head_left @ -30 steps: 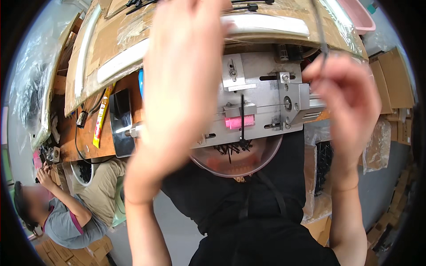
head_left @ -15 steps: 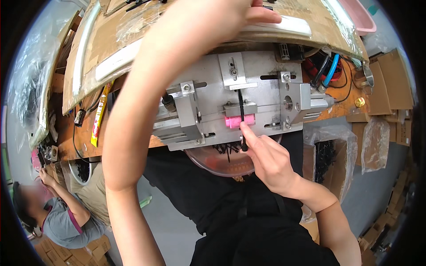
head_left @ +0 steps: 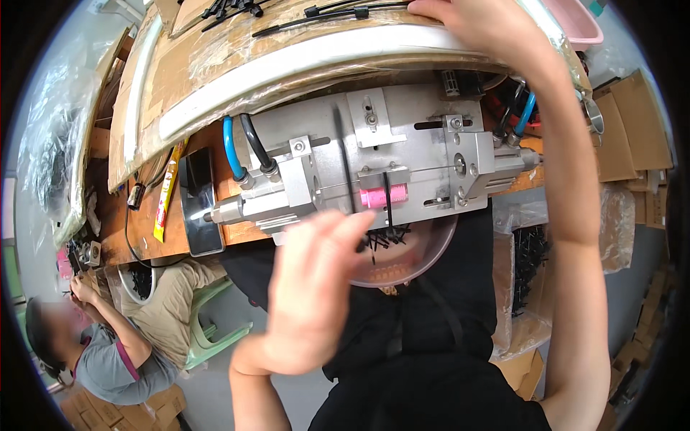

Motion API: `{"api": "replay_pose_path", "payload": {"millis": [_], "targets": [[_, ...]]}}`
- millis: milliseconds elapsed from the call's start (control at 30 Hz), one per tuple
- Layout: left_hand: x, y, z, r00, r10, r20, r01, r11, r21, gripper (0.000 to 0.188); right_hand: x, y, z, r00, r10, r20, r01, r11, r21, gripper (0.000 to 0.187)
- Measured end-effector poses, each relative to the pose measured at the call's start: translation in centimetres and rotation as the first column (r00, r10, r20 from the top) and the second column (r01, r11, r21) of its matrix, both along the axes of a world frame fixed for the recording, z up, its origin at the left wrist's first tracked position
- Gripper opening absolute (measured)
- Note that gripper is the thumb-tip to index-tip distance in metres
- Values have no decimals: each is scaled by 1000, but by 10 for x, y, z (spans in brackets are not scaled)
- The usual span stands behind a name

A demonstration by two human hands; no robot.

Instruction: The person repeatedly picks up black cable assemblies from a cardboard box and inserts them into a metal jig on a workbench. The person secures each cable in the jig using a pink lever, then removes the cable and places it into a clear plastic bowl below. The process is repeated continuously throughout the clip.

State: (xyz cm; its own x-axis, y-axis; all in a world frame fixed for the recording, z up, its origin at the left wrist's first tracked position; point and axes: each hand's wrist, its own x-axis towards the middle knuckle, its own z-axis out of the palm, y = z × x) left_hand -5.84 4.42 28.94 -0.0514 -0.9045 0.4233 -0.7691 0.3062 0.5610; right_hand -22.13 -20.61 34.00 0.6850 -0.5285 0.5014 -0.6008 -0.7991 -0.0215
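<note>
My left hand [head_left: 309, 291], blurred by motion, is in front of the metal fixture [head_left: 431, 154]. It is closed on the lower end of a long black cable tie [head_left: 343, 154], which points up across the plate. Another black cable tie [head_left: 388, 197] rests on the fixture across a pink block [head_left: 374, 197]. My right hand [head_left: 496, 29] reaches over the cardboard-covered shelf [head_left: 237, 50]. Its thumb touches or nearly touches the end of one of the loose black cable ties [head_left: 316, 24] lying there. Its other fingers are cut off by the picture's top edge.
Below the fixture, a clear bowl [head_left: 424, 262] holds short black pieces. A phone [head_left: 200, 201] and a yellow packet [head_left: 167, 194] lie on the wooden bench to the left. A bag-lined box [head_left: 528, 266] stands at right. A co-worker [head_left: 118, 352] sits lower left.
My left hand has come back from the shelf to the fixture with a black cable tie. My right hand has left the tie on the pink block and moved up to the shelf.
</note>
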Motion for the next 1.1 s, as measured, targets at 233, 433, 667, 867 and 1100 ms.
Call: {"api": "replay_pose_path", "payload": {"millis": [233, 433, 667, 867, 1100], "targets": [[-44, 7, -56, 954, 41, 298, -74, 992, 100, 70, 9, 57, 35, 954, -106, 280, 24, 959, 282, 18], [-44, -3, -59, 934, 57, 353, -97, 990, 98, 71, -53, 83, 16, 795, -51, 605, -293, 840, 456, 24], [-17, -37, -10, 971, 119, 207, -114, 993, -38, 54, -35, 186, -96, 862, 92, 499, -303, 882, 361, 52], [26, -134, 46, 886, 258, 386, -187, 959, -211, 33, -12, 196, -132, 897, 91, 433, -283, 870, 404, 66], [7, -141, 70, 940, 158, 302, -183, 981, 58, 37, -18, 189, -105, 941, 68, 330, -244, 814, 527, 65]]}}
